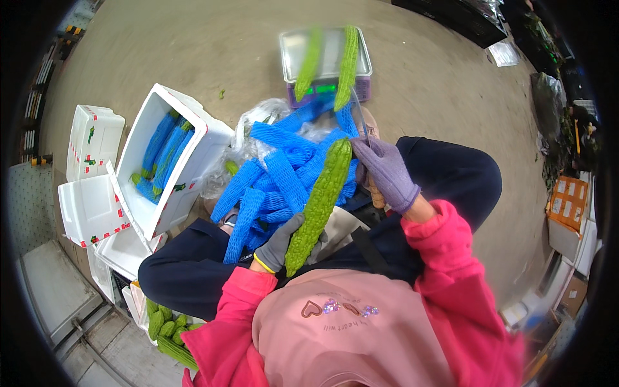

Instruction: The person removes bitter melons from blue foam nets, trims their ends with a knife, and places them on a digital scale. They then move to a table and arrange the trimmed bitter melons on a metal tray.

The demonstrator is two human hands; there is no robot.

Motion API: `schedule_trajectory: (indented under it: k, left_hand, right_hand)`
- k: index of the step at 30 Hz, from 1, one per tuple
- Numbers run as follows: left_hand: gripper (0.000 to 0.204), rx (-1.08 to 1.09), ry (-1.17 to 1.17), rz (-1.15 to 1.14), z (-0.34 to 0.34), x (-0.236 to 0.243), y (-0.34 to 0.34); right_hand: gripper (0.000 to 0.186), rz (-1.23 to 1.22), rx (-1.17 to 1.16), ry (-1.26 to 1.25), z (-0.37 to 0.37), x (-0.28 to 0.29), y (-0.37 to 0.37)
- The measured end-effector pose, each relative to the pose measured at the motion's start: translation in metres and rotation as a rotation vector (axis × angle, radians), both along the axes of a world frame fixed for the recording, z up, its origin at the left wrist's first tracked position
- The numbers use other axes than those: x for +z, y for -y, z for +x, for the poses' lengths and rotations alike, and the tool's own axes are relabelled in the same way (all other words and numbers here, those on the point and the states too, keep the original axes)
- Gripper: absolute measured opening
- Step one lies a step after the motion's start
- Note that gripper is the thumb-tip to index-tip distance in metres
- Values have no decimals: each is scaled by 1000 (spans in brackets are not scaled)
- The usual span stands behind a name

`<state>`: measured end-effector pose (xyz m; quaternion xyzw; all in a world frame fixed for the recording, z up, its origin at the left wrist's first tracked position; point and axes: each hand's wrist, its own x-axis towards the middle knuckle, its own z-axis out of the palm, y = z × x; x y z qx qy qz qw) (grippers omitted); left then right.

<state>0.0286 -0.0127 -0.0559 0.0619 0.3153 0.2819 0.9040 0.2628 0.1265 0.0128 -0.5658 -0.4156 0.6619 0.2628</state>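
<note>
A produce-packing area, judging by bitter gourds, mesh sleeves, foam box and scale.

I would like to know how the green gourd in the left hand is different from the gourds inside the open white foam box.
The held gourd is bare, while the boxed gourds are covered by blue net sleeves. The held gourd slants, gripped near its lower end by the left hand; the boxed gourds lie side by side in the foam box. Both show green skin.
</note>
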Motion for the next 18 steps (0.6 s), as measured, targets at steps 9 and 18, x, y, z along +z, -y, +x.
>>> schedule_trajectory:
  k: [9, 18]
  left_hand:
    - [57, 97, -60, 61, -10, -5, -2]
    - [48, 245, -61, -102, -10, -3, -10]
  right_hand:
    - [31, 32, 13, -41, -7, -2, 3]
    - [31, -16, 41, -91, -7, -2, 3]
